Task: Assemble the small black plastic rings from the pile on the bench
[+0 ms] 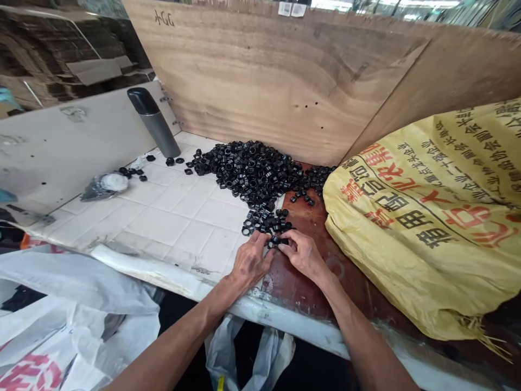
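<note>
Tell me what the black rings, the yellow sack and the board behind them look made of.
The black rings: probably moulded plastic, dull sheen. The yellow sack: woven plastic, printed, frayed threads at its corner. The board: unpainted plywood, visible grain.

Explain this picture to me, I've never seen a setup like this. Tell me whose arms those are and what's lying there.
There's no machine here. The one picture comes from a camera worn on a person's head, looking down at their own bare hands. Their left hand and right hand meet over a few small black rings, at the edge of a heap of black rings. Exactly which fingers grip them is hard to tell. The heap lies on a white-tiled surface and a reddish-brown board. A yellow printed sack sits to the right.
</note>
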{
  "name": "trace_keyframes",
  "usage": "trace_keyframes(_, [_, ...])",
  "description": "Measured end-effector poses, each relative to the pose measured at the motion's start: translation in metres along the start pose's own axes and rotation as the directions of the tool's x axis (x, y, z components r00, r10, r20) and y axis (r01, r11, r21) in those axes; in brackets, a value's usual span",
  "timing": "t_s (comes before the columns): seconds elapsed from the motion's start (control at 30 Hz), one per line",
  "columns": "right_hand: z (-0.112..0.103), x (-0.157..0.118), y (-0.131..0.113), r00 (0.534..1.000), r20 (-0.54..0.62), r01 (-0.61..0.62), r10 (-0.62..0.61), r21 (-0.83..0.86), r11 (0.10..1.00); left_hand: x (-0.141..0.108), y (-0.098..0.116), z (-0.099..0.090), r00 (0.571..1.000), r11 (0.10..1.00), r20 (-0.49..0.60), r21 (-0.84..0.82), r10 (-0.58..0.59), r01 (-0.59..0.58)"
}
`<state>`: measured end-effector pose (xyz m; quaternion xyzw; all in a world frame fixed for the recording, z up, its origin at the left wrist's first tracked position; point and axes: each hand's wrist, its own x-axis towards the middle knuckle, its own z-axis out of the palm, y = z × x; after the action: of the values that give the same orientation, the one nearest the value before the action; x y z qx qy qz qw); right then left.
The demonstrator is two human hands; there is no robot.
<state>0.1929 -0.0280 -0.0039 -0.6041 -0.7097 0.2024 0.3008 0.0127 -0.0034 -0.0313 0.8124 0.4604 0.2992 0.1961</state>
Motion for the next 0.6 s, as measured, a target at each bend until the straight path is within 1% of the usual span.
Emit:
trace_keyframes(0.13, [-0.001, -0.003, -0.008, 0.999, -0.043, -0.020, 0.031, 0.218, 0.976, 0.000, -0.002, 0.002, 1.000, 1.000, -0.015, 0.010, -0.007, 0.008])
trace_keyframes(0.2, [0.001, -0.004, -0.013, 0.998, -0.049, -0.010, 0.025, 0.269, 0.963, 0.001, -0.002, 0.002, 1.000, 1.000, -0.015, -0.002, -0.019, 0.019])
trace_keyframes(0.3, [0.004, -0.002, -0.016, 0.998, -0.064, -0.006, 0.024, 0.271, 0.963, 0.002, -0.004, 0.003, 0.999, 0.999, -0.005, -0.033, -0.041, 0.041])
trace_keyframes(0.47, [0.008, 0.000, -0.010, 0.996, -0.085, -0.019, 0.039, 0.229, 0.973, 0.005, -0.008, 0.003, 0.999, 0.995, 0.004, -0.089, -0.040, 0.040])
trace_keyframes(0.6, [0.011, -0.001, -0.010, 0.993, -0.115, 0.003, 0.023, 0.218, 0.976, 0.006, -0.007, 0.004, 0.999, 0.997, -0.021, -0.072, -0.036, 0.035])
